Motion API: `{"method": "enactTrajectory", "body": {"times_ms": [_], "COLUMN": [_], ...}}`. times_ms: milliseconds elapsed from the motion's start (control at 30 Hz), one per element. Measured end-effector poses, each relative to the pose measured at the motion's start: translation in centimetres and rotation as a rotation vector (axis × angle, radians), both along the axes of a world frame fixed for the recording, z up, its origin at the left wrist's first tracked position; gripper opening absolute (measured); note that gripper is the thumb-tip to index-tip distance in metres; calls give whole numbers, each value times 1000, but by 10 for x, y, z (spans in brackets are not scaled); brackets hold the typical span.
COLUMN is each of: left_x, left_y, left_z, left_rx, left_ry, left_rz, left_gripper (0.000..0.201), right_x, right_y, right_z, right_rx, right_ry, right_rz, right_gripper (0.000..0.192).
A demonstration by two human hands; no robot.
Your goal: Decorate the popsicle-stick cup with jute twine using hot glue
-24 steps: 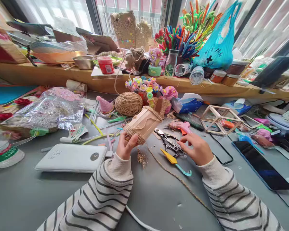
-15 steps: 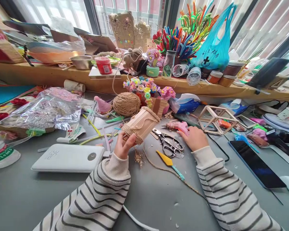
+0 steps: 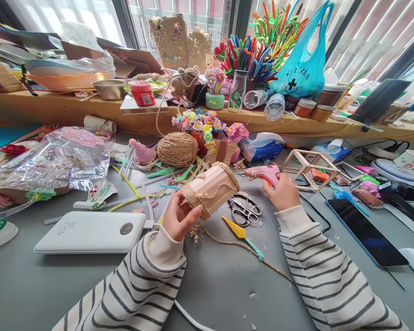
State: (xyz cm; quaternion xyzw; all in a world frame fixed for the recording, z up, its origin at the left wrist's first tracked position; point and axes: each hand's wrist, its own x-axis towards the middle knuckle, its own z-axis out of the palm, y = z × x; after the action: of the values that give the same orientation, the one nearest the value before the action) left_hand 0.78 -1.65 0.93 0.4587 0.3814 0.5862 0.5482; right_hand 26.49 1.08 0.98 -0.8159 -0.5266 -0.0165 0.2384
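At the far left of the grey tabletop [image 3: 227, 285] we see a crinkled clear plastic bag [image 3: 55, 161], and nearer to us a flat white power bank [image 3: 89, 232] lying just beside our left sleeve. Behind it sits a round ball of brown jute twine [image 3: 177, 149], with a small pink cone-shaped hat [image 3: 141, 151] just left of it.

Our left hand [image 3: 177, 220] is clamped around the lower end of a small cup built of pale wooden craft sticks and bound with twine [image 3: 212, 188]; the cup is lifted off the table and tilted, its open end pointing up and to the right. A loose strand of twine [image 3: 248, 250] trails from its base across the table toward our right sleeve.

Just right of the cup lie a pair of silver scissors [image 3: 243, 209], and in front of them a yellow-bladed tool with a teal handle [image 3: 243, 236].

Our right hand [image 3: 281, 193] is well apart from the left, its fingers closed on the handle of a pink hot glue gun [image 3: 264, 173], which rests close to the table. Farther right stand an open frame of pale wooden sticks [image 3: 310, 168] and a dark-screened phone [image 3: 365, 232] lying flat.
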Motion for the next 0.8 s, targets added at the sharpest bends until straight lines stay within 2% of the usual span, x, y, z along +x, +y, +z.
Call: {"method": "enactTrajectory", "body": {"times_ms": [133,267,433,533,700,800], "left_x": [-1,-2,-5,-6,-5,-8], "left_y": [-3,-6,-12,-14,-15,-11], "left_z": [1,-2,4,10,6,-1], "left_rx": [-67,-51,62,68,60,49], "left_ry": [79,202,553,728,745,591], "left_rz": [-67,-105,-119,-125,-102,-78], "left_gripper": [57,60,53,50,44,46], "right_x": [8,6,-8,-16,-21,-20], "right_y": [-2,-8,-23,-34,-45,-45], "right_z": [8,13,19,19,13,12], "right_rx": [133,171,153,131,96,87], "right_ry": [131,296,475,569,718,807], "right_rz": [21,85,177,207,215,205], "right_gripper": [46,59,64,63,59,59]}}
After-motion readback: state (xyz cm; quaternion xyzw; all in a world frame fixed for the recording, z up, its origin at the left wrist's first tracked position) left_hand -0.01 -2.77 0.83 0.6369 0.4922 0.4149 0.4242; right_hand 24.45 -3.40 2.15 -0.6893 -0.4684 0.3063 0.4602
